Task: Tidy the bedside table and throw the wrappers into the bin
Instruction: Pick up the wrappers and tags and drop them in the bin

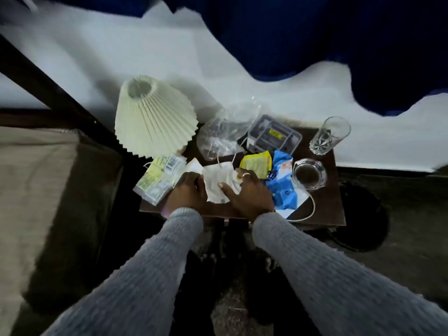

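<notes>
A small dark bedside table (322,209) carries litter. In its middle lies a white face mask (217,181) with ear loops. My left hand (188,190) pinches the mask's left edge, and my right hand (249,192) lies over its right side with the thumb on it. A yellow wrapper (257,163) and a blue wrapper (282,183) lie just right of my right hand. A yellow-and-white packet (157,179) lies at the left edge. A crumpled clear plastic bag (225,132) sits behind the mask.
A pleated cream lamp shade (155,117) stands at the table's back left. A clear plastic box (274,137), a tall drinking glass (329,135) and a glass ashtray (309,174) sit at the back and right. A white cable (311,207) loops by the front. A bed (36,190) is left.
</notes>
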